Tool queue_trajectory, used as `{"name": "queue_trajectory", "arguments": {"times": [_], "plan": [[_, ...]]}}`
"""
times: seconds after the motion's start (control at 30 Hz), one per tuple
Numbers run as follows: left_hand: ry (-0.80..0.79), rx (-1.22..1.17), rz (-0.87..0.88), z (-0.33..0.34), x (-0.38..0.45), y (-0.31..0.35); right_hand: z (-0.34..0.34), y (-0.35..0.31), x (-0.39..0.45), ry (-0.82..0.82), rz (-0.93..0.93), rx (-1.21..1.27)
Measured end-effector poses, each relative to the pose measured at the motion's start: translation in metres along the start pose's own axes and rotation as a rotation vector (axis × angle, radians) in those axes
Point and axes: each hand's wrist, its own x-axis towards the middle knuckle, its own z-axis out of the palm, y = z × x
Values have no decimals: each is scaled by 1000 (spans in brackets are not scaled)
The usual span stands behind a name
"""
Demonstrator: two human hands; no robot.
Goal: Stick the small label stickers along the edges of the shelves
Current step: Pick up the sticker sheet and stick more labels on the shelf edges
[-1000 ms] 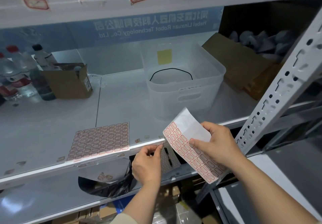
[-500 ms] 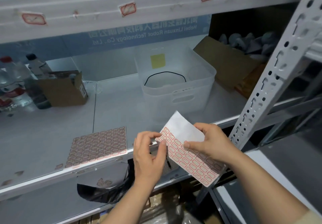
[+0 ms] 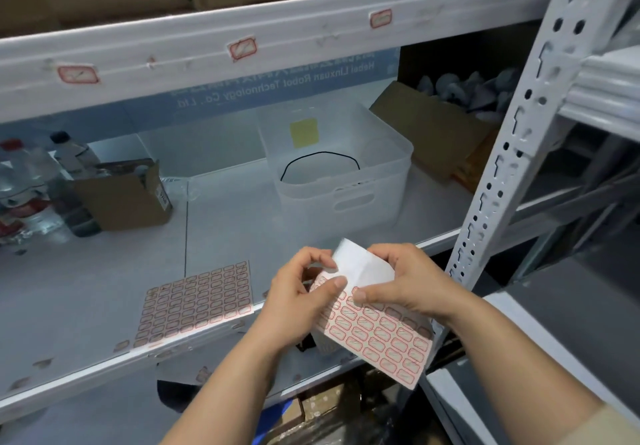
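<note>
Hands on a folded sticker sheet [image 3: 377, 333], in front of the shelf edge [image 3: 104, 372].
Right hand [image 3: 408, 282] grips the sheet, fingers curled round it; left hand [image 3: 298, 299] pinches its upper left corner. Spare sheet [image 3: 197, 302] lies on the shelf, left of the fingers.

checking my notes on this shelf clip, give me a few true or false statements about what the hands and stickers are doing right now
1. Both hands hold the sticker sheet. True: left hand and right hand pinch it.
2. A second sticker sheet lies on the shelf. True.
3. The clear plastic bin is full of bottles. False: only a black loop shows inside it.
4. The upper shelf edge has no stickers. False: three red-bordered stickers sit along it.
</note>
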Motion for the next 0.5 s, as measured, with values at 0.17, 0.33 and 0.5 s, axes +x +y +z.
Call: {"name": "queue_trajectory", "arguments": {"times": [0.17, 0.33, 0.5], "plan": [[72, -79, 12, 1, -3, 6, -4, 2, -7, -56, 59, 97], [190, 162, 132, 4, -4, 5, -2, 11, -12, -59, 115, 202], [239, 584, 292, 7, -11, 5, -2, 11, -13, -40, 100, 287]]}}
